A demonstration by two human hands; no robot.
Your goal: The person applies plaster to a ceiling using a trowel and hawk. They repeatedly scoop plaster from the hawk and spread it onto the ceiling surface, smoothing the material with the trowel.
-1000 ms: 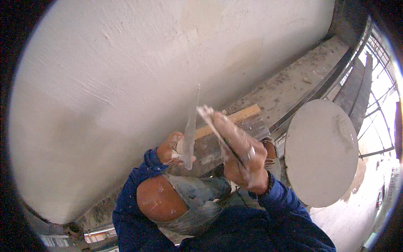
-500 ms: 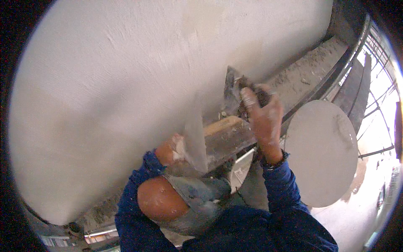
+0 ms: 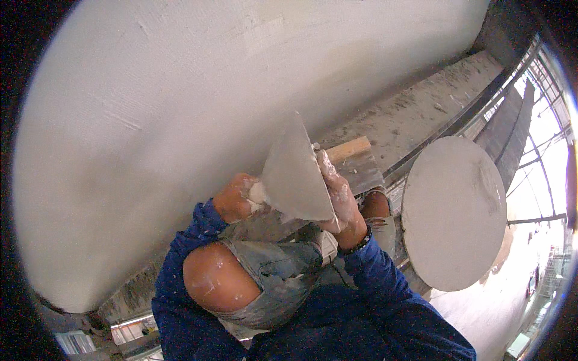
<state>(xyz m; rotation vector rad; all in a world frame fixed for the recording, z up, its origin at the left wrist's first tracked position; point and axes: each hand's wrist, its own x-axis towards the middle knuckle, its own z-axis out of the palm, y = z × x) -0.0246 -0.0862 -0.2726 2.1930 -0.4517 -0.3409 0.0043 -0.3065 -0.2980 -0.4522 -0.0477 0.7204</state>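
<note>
My left hand [image 3: 236, 197] is closed round the whitish handle of a wide putty knife [image 3: 295, 180]. The knife's broad triangular blade is tilted up and coated with pale plaster. My right hand [image 3: 343, 201] is up against the blade's right edge, its thumb pointing upward and smeared with white. Most of its fingers are hidden behind the blade. So is the trowel that it gripped half a second ago. The big off-white plastered wall [image 3: 150, 120] rises in front of both hands, with a few ridged marks.
A dusty ledge [image 3: 415, 114] runs along the wall's foot. A wooden strip [image 3: 349, 149] lies on a grey board beyond my right hand. At the right is a round pale disc [image 3: 454, 213]; beyond it are thin bars and bright light. My bent knee [image 3: 220, 277] is below.
My right hand has moved left and down to the putty knife's blade. The trowel has gone out of sight behind it. The putty knife has turned, showing more of its coated face.
</note>
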